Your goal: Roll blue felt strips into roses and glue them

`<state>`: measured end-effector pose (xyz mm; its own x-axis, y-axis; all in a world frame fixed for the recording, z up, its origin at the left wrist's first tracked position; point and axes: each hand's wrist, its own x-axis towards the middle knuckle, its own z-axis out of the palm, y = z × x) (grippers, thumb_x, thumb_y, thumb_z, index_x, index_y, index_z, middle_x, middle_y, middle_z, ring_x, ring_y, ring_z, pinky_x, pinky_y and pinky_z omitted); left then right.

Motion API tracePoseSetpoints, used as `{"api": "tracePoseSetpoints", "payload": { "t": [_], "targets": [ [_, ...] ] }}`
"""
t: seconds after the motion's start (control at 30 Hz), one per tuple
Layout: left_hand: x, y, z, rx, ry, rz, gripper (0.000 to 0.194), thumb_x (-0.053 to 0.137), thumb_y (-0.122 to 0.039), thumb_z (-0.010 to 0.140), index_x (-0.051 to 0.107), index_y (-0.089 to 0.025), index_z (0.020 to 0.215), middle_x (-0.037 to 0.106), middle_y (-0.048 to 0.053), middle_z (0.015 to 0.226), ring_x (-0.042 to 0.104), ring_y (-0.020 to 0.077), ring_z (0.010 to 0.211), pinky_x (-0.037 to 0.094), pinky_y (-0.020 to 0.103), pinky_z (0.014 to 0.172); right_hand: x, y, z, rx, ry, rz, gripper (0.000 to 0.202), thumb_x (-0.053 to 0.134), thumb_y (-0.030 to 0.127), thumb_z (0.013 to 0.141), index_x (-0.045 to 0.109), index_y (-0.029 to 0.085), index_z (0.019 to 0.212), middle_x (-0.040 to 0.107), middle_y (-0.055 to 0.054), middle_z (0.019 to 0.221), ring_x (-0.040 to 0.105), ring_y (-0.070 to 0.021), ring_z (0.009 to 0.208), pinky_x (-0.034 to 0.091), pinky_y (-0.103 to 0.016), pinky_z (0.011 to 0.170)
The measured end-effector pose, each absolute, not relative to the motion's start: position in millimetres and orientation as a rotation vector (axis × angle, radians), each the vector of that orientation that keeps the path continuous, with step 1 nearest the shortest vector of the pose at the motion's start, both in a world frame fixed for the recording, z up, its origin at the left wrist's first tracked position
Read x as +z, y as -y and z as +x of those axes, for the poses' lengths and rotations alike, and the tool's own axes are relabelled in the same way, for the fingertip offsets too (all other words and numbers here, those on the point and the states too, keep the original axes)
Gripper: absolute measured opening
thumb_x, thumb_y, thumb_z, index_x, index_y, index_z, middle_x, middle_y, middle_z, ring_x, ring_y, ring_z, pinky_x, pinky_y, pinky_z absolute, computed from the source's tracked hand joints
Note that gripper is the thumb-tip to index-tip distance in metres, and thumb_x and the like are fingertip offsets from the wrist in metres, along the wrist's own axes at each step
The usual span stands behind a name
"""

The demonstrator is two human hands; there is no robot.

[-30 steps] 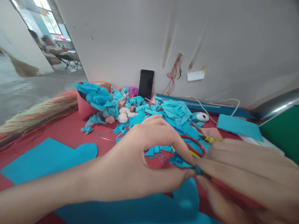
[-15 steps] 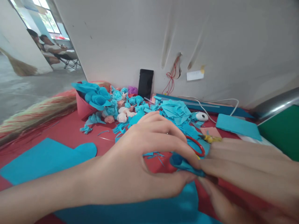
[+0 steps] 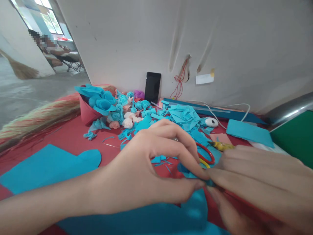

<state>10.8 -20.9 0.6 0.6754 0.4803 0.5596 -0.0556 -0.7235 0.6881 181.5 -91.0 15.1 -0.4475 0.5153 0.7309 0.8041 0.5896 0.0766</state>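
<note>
Red tabletop (image 3: 69, 138) under everything. Large flat blue paper sheet (image 3: 146, 218) along the near edge, partly below the hands. Heap of light-blue cut paper strips (image 3: 184, 116) toward the back. Pinkish-red paper cone (image 3: 87, 109) at back left, filled with big blue petals. Left hand (image 3: 144, 163) and right hand (image 3: 259, 179) together, fingertips meeting. Red-and-yellow looped handle (image 3: 211, 155) just behind. Small rolled blue paper piece (image 3: 185, 169) between the fingertips, pinched by left thumb and index; apparently clamped by right ones too, mostly hidden by overlap and blur.
</note>
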Motion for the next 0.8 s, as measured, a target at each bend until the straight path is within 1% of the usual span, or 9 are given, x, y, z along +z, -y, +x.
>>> {"api": "tracePoseSetpoints", "payload": {
  "t": [0.07,0.17,0.27,0.33,0.37,0.43,0.53,0.67,0.8],
  "targets": [
    [0.6,21.2,10.7,0.978,-0.313,2.179,0.013,0.069,-0.007,0.066,0.063,-0.018,0.069,0.061,-0.003,0.083,0.056,0.0097,0.082,0.044,0.023,0.083,10.8,90.2,182.0,-0.541,2.133,-1.042,0.022,0.047,0.008,0.07,0.052,0.024,0.057,0.064,0.003,0.056,0.06,-0.013,0.048,0.039,-0.032,0.038],
    [0.6,21.3,10.9,0.957,-0.274,2.178,0.015,0.069,-0.01,0.067,0.064,-0.02,0.077,0.063,-0.002,0.084,0.057,0.0117,0.084,0.044,0.024,0.082,7.4,89.2,185.3,-0.535,2.089,-1.022,0.016,0.05,0.013,0.071,0.054,0.026,0.062,0.062,0.003,0.055,0.058,-0.0137,0.047,0.038,-0.033,0.039],
    [0.3,21.5,11.7,0.972,-0.293,2.153,0.026,0.07,-0.015,0.067,0.062,-0.019,0.092,0.064,-0.002,0.091,0.057,0.0122,0.087,0.044,0.022,0.083,13.3,87.1,185.4,-0.579,2.106,-1.001,0.014,0.052,0.013,0.07,0.057,0.026,0.071,0.062,0.003,0.055,0.06,-0.0153,0.052,0.042,-0.031,0.044],
    [-0.1,21.5,12.7,0.988,-0.336,2.134,0.031,0.071,-0.016,0.066,0.06,-0.018,0.096,0.065,-0.002,0.092,0.057,0.0119,0.087,0.045,0.021,0.082,16.5,86.1,184.0,-0.62,2.123,-0.964,0.018,0.052,0.012,0.069,0.059,0.026,0.076,0.061,0.003,0.054,0.061,-0.016,0.053,0.044,-0.029,0.044],
    [-0.3,21.3,13.3,0.999,-0.347,2.124,0.029,0.071,-0.016,0.066,0.061,-0.017,0.094,0.065,-0.002,0.09,0.057,0.0118,0.086,0.045,0.021,0.08,16.1,86.4,183.7,-0.62,2.113,-0.969,0.017,0.052,0.013,0.07,0.059,0.027,0.076,0.061,0.002,0.055,0.061,-0.0162,0.053,0.044,-0.028,0.043],
    [-0.8,20.4,14.5,1.047,-0.339,2.102,0.021,0.07,-0.015,0.067,0.063,-0.016,0.086,0.066,-0.002,0.083,0.058,0.0121,0.082,0.045,0.023,0.078,10.8,89.2,184.6,-0.622,2.05,-1.04,0.013,0.052,0.021,0.076,0.061,0.03,0.074,0.061,0.001,0.055,0.06,-0.0169,0.052,0.045,-0.028,0.041],
    [-1.3,19.0,15.3,1.106,-0.337,2.1,0.017,0.067,-0.008,0.065,0.064,-0.016,0.08,0.066,-0.002,0.077,0.059,0.0131,0.077,0.044,0.028,0.08,-3.1,97.4,188.8,-0.604,1.99,-1.228,0.017,0.049,0.033,0.081,0.064,0.033,0.072,0.061,-0.001,0.056,0.062,-0.0193,0.057,0.049,-0.029,0.043],
    [-0.8,19.1,14.5,1.109,-0.374,2.149,0.021,0.065,-0.004,0.063,0.064,-0.018,0.08,0.067,-0.001,0.077,0.058,0.0147,0.076,0.043,0.031,0.079,-13.1,104.6,192.2,-0.587,1.975,-1.274,0.02,0.048,0.037,0.082,0.065,0.033,0.073,0.061,-0.002,0.056,0.062,-0.02,0.058,0.051,-0.029,0.043],
    [1.0,21.4,13.6,1.11,-0.37,2.188,0.021,0.065,-0.007,0.064,0.062,-0.016,0.083,0.066,-0.002,0.077,0.058,0.014,0.075,0.044,0.03,0.08,-7.7,101.3,190.6,-0.564,1.974,-1.271,0.019,0.049,0.037,0.081,0.066,0.033,0.073,0.061,-0.002,0.057,0.063,-0.0199,0.058,0.051,-0.028,0.043]
  ]
}}
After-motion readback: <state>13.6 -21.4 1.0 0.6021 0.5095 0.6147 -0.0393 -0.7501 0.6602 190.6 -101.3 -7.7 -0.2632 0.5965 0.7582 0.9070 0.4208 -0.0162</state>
